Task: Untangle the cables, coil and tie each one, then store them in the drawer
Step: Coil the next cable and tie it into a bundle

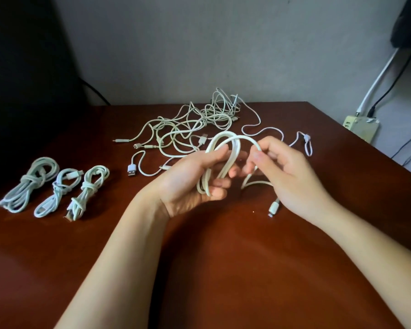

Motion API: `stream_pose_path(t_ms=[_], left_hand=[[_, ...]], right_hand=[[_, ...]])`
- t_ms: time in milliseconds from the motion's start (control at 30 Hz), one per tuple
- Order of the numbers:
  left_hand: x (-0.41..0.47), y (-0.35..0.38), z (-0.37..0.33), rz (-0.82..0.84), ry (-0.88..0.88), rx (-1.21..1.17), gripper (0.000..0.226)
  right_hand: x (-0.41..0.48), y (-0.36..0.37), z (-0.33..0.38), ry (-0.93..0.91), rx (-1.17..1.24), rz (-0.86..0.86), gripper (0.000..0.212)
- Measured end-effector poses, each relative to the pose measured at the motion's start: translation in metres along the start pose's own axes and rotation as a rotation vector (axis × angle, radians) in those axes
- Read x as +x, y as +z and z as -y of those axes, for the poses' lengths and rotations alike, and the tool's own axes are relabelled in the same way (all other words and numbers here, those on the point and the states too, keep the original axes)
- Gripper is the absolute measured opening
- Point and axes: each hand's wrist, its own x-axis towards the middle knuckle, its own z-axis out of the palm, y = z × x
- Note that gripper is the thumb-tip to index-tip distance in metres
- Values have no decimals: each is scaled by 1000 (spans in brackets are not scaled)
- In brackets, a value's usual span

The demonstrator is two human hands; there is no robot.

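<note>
Brown table (214, 269), left hand (192, 179), right hand (287, 172) gripping white cable (223, 136), loops upright

**Gloss on the wood, matt on the cords**

We see a table (223, 269) of reddish-brown wood with a smooth, glossy finish. The looped cable (233, 138) at centre looks woven and matt. Far out at nine o'clock, the three tied bundles (57, 193) show smoother plastic sheathing. Nearer on that side, the USB plug (132, 170) has a metal shell. At three o'clock the power strip (361, 128) is yellowed plastic. At twelve, the wall (176, 43) is matt and faintly rough.
</note>
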Motion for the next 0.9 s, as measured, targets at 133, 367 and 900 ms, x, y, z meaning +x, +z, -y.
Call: stream_pose_path(t_ms=[133, 367, 900], left_hand=[[-2, 0, 3, 47, -86, 136, 41], [-5, 7, 12, 244, -218, 483, 50], [-7, 11, 12, 291, -242, 604, 54]], right_hand=[[1, -4, 3, -79, -4, -144, 18], [-1, -9, 8, -348, -359, -301, 13], [-7, -8, 14, -572, -444, -363, 10]])
